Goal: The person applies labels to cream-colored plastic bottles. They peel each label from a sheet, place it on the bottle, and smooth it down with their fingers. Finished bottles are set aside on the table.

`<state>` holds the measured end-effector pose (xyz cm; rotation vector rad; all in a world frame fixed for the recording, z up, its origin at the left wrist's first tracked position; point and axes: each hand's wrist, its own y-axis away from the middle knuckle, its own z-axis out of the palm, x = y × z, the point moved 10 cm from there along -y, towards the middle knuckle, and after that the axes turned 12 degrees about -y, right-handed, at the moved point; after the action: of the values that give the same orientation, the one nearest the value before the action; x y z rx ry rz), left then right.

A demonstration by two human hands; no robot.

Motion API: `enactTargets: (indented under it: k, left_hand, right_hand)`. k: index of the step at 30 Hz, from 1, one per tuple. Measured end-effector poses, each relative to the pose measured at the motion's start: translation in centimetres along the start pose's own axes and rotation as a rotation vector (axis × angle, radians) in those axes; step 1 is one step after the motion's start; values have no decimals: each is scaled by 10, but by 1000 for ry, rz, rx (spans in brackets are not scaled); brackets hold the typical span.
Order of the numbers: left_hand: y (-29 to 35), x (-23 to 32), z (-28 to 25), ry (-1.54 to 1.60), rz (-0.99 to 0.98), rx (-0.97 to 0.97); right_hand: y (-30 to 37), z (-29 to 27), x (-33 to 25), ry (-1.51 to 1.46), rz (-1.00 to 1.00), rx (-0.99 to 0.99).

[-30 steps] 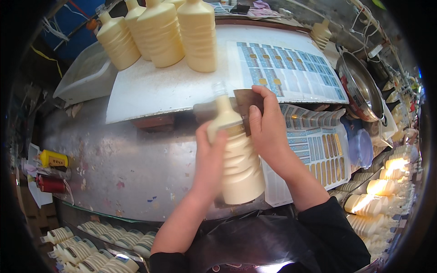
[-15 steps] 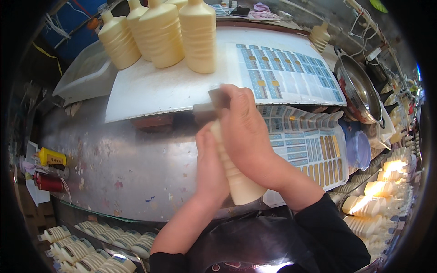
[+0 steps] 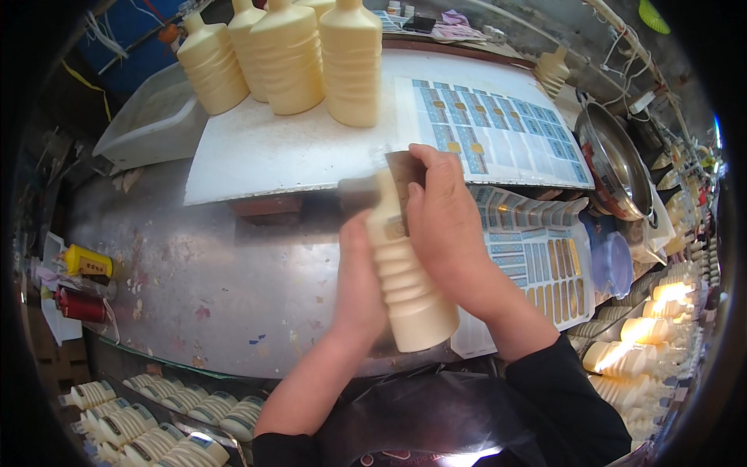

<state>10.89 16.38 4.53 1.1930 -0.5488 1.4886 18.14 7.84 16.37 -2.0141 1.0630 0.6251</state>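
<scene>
We're seeing left hand clamping cream bottle; right hand pinching brown flat piece at bottle's shoulder (label sheet lying right of bottle).

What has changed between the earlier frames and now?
The right hand swung left across the bottle with the brown plate, then partway back right, partly uncovering the bottle's shoulder. The left hand slid from its front to its left side. Nothing was let go; the standing bottles and label sheets stayed put.
</scene>
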Motion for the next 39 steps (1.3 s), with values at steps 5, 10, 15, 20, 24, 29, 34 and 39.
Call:
enactTargets:
  k: [5, 10, 15, 20, 24, 29, 34, 39]
  left_hand:
    - [-11, 8, -4, -443, 34, 31]
    - [-20, 4, -15, -485, 111, 21]
    - [-27, -2, -22, -375, 159, -30]
    - [-28, 0, -31, -464, 195, -17]
    - [14, 38, -18, -909, 398, 200]
    - [49, 36, 18, -1455, 477, 152]
    - [47, 30, 12, -1386, 494, 131]
    - [42, 31, 5, -1292, 406, 177]
  right_hand:
    - [3, -4, 13, -106, -63, 7]
    - [10, -12, 37, -171, -48, 62]
    - [13, -11, 53, -252, -34, 83]
    - [16, -20, 59, -197, -127, 144]
    - [10, -29, 60, -291, -50, 89]
    - [19, -14, 50, -407, -76, 62]
    - [25, -11, 96, -450, 131, 141]
    - [35, -35, 77, -435, -13, 163]
